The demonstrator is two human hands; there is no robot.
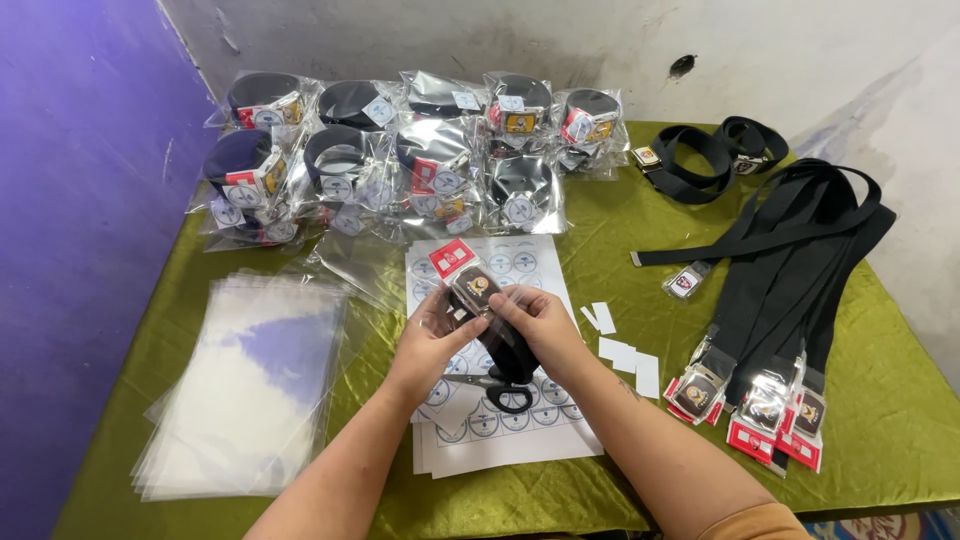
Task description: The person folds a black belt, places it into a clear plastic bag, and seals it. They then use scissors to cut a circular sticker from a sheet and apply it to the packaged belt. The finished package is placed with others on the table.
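Note:
My left hand (pixel 432 335) and my right hand (pixel 540 325) together hold a rolled black belt (pixel 510 355) with a brown-and-gold buckle (pixel 475 285) and a red tag (pixel 452 256), inside a clear plastic sleeve. I hold it over white sheets of round stickers (pixel 500 425) in the middle of the green table. A pair of black-handled scissors (pixel 500 390) lies on the sheets, just under my hands.
Several bagged belts (pixel 400 155) are piled at the back of the table. A stack of clear bags (pixel 250 385) lies at the left. Unpacked black belts (pixel 790 270) with tagged buckles lie at the right. Small white paper scraps (pixel 625 350) sit beside the sheets.

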